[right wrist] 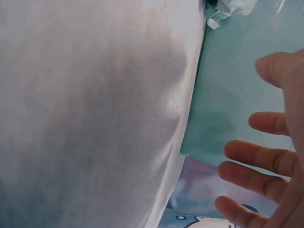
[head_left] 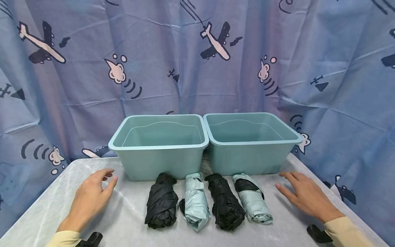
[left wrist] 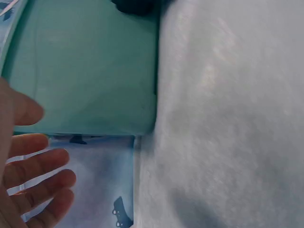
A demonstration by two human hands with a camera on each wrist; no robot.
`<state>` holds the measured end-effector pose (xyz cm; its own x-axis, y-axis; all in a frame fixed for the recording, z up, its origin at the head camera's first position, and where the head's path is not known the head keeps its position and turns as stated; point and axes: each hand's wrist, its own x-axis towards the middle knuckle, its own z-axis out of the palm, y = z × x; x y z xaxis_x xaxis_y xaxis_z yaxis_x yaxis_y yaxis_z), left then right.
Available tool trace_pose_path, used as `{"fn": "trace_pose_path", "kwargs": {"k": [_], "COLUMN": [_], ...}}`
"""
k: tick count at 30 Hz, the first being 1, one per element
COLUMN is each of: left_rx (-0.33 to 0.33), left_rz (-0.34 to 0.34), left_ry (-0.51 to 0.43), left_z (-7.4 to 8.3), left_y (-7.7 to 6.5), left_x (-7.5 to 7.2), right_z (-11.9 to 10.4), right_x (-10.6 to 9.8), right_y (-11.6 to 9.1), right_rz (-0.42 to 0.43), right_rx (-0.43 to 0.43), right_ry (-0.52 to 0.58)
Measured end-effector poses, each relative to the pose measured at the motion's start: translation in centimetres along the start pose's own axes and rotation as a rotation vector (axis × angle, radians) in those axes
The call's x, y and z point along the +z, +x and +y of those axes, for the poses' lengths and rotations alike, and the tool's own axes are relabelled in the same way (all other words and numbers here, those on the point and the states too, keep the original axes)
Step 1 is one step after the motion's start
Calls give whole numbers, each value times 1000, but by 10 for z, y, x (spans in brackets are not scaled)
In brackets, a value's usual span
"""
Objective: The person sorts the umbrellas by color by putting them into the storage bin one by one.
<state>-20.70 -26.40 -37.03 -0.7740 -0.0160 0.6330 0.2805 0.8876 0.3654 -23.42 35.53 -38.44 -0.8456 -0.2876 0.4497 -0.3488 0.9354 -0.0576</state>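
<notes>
Four folded umbrellas would exceed my count, so several lie in a row: a black umbrella (head_left: 162,202) at the left, a pale green umbrella (head_left: 196,202), another black umbrella (head_left: 225,204), and a pale green one with a black band at the right. My left hand (head_left: 89,197) hovers over the table left of the row, fingers relaxed, holding nothing. On the other side my right hand (head_left: 303,195) is likewise loose and holds nothing. In both wrist views the fingers are spread apart beside a bin wall.
Two green plastic bins, the left bin (head_left: 160,163) and the right bin (head_left: 247,157), stand side by side behind the umbrellas. A white cloth covers the table (head_left: 123,226). Behind hangs a blue curtain (head_left: 172,58) printed with airplanes.
</notes>
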Motion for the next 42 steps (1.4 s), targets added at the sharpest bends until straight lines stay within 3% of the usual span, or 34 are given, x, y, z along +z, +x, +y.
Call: {"fn": "trace_pose_path", "kwargs": {"k": [6, 11, 15, 20, 25, 35, 42], "left_rx": [-179, -351, -414, -460, -458, -420, -447], "left_rz": [126, 207, 159, 23, -58, -95, -75], "left_ry": [-252, -453, -576, -715, -765, -690, -686], "left_z": [1, 3, 6, 9, 12, 19, 20], "left_y": [16, 44, 67, 84, 89, 95, 93], "left_x": [-3, -8, -9, -1, 7, 10, 11], "right_z": [-3, -4, -4, -5, -6, -7, -9], "right_x": [-1, -1, 1, 2, 3, 0, -3], "right_y": [-3, -4, -4, -4, -4, -5, -1], "right_rz": [-40, -70, -80, -74, -92, -100, -99], "right_rx": [49, 71, 74, 71, 79, 83, 72], "right_ry": [34, 58, 71, 84, 102, 106, 110]}}
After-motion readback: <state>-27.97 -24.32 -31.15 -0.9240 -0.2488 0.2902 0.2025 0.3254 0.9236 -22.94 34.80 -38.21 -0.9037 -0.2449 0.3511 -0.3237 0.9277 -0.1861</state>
